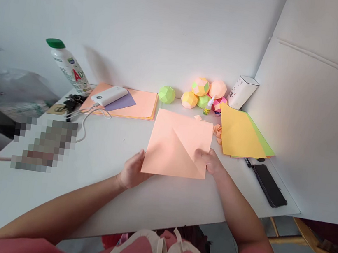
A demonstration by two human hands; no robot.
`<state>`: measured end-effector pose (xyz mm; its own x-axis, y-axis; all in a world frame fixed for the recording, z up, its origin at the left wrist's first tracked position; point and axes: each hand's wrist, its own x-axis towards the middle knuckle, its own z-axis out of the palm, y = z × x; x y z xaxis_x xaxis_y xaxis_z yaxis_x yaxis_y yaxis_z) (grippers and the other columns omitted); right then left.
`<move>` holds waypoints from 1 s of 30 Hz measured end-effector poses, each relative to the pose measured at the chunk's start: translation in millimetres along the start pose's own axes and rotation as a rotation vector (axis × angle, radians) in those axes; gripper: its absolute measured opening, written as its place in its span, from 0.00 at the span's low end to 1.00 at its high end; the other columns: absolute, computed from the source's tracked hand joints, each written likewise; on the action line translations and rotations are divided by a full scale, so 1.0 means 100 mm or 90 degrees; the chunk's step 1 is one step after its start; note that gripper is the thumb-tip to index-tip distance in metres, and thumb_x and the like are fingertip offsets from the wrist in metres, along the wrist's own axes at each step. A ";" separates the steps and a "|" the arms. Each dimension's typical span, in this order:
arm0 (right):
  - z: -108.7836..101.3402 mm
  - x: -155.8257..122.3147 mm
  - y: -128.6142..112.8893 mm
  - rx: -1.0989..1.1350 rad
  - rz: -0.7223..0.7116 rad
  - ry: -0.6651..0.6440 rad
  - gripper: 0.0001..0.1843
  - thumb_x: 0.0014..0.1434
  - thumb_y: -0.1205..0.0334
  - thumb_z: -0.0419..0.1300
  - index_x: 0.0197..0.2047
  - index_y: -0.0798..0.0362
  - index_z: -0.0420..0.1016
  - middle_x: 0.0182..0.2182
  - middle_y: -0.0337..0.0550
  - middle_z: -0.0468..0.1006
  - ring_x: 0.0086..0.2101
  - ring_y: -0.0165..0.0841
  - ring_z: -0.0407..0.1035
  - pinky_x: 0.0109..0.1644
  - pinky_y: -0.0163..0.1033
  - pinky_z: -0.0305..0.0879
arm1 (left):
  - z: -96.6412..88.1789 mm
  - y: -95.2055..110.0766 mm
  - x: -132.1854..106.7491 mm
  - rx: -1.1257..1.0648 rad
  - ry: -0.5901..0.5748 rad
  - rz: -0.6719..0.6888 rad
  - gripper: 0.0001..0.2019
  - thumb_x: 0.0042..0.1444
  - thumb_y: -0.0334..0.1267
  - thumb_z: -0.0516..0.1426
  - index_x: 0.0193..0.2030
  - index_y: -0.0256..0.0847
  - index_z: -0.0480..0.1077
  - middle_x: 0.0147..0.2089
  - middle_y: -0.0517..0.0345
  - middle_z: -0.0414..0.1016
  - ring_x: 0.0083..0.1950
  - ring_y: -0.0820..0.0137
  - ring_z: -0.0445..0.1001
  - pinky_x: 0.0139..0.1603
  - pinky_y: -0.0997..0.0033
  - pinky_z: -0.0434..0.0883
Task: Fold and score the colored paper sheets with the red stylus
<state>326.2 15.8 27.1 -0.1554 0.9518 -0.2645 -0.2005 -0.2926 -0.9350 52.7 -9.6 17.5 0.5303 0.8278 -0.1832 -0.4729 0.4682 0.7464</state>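
Observation:
A peach paper sheet (177, 142) with a diagonal fold lies on the white table (114, 165) in front of me. My left hand (132, 172) grips its lower left corner, fingers curled under the edge. At the lower right corner my right hand (210, 160) pinches the folded flap, thumb on top.
Behind the sheet sit several paper balls (199, 92), a small glue bottle (208, 105) and a white box (242, 92). Yellow and green sheets (242, 136) and a black phone (269, 184) lie at right. At left are a peach paper stack (141, 103), a power bank (109, 95), cables and a green-capped bottle (69, 67).

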 end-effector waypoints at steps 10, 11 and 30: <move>0.06 -0.05 0.06 -0.026 0.058 -0.113 0.24 0.40 0.53 0.74 0.42 0.53 0.81 0.43 0.48 0.82 0.45 0.45 0.76 0.51 0.48 0.71 | -0.15 0.03 0.08 0.074 -0.064 -0.062 0.36 0.54 0.71 0.46 0.55 0.46 0.71 0.52 0.50 0.78 0.54 0.48 0.75 0.49 0.47 0.74; 0.06 -0.04 0.08 -0.027 0.062 -0.117 0.24 0.40 0.53 0.74 0.42 0.53 0.81 0.43 0.48 0.82 0.46 0.45 0.76 0.51 0.49 0.71 | -0.16 0.02 0.07 0.081 -0.064 -0.058 0.37 0.53 0.72 0.46 0.54 0.46 0.71 0.52 0.50 0.78 0.53 0.48 0.76 0.48 0.47 0.75; -0.28 0.02 -0.12 -0.043 0.030 0.009 0.26 0.34 0.49 0.76 0.36 0.54 0.80 0.36 0.48 0.83 0.37 0.42 0.78 0.43 0.46 0.73 | -0.48 0.24 0.32 0.176 0.138 0.128 0.23 0.37 0.46 0.71 0.41 0.40 0.76 0.44 0.48 0.82 0.48 0.53 0.78 0.49 0.53 0.76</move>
<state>355.3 23.4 31.1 -0.1500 0.9386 -0.3108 -0.1284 -0.3302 -0.9352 24.6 42.6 -1.3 0.2713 0.9544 -0.1241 -0.3297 0.2133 0.9197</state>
